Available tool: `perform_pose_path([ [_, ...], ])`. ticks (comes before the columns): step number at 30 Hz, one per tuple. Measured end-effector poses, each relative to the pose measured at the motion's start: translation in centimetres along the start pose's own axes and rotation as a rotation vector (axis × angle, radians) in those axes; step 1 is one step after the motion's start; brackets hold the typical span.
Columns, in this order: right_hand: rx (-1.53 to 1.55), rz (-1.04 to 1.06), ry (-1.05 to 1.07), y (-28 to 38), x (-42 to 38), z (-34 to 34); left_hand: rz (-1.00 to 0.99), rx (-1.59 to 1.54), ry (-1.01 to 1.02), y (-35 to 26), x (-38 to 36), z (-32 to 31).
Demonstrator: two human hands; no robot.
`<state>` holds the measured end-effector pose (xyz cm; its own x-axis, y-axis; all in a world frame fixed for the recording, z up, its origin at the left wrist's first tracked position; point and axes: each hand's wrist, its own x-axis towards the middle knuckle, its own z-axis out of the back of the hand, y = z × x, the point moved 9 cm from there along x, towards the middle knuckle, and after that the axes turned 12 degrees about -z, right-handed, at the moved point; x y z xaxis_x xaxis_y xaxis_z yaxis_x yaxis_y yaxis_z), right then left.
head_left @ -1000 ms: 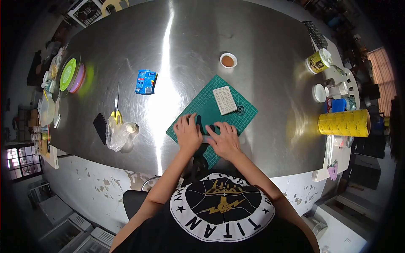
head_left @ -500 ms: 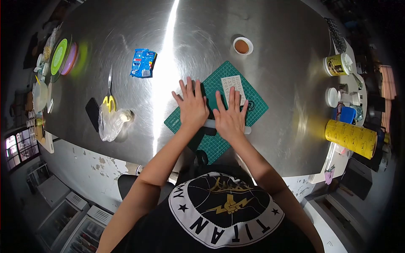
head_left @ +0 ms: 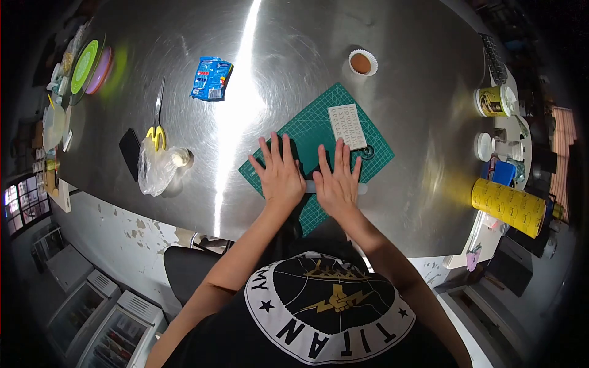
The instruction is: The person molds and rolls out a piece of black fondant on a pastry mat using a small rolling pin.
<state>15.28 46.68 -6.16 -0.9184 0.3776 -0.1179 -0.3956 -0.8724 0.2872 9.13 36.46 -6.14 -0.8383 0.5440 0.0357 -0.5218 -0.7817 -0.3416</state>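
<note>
One pale rod [head_left: 362, 189] lies beneath the left hand [head_left: 283, 180] and right hand [head_left: 337, 189].

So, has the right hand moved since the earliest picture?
Yes, away from the person, judged against the letter plate: bare mat showed between them then, but the right hand's longest fingers now reach its near edge.

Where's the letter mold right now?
Head view, right of centre: the letter mold lies on the green mat, just beyond the right hand.
</note>
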Motion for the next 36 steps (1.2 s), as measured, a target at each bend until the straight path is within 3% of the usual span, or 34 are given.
perform_pose_path([
  [6,-0.05,0.002,-0.04,0.7,4.1,1.1,-0.026,-0.009,-0.047,0.8,4.5,-0.4],
  [13,-0.01,-0.013,-0.222,0.2,6.6,2.5,-0.209,0.051,-0.201,-0.8,8.1,0.6],
  [16,0.029,-0.039,-0.281,0.0,5.7,2.9,-0.208,0.038,-0.203,-1.3,6.8,1.0],
  [21,0.01,-0.117,-0.115,-0.2,-0.8,0.3,-0.122,0.007,-0.061,-1.1,0.0,0.5],
  [24,0.006,-0.121,-0.081,-0.3,-0.5,-0.1,-0.091,0.018,-0.002,-0.9,0.4,-0.3],
  [27,-0.012,-0.133,-0.075,-0.3,2.3,0.4,-0.132,-0.012,-0.03,-0.6,3.2,-0.6],
  [33,0.011,-0.061,-0.284,-0.1,6.9,2.7,-0.256,0.001,-0.211,-1.6,8.1,0.5],
  [36,0.022,-0.073,-0.287,-0.3,6.4,2.6,-0.243,-0.037,-0.226,-1.6,7.5,0.7],
])
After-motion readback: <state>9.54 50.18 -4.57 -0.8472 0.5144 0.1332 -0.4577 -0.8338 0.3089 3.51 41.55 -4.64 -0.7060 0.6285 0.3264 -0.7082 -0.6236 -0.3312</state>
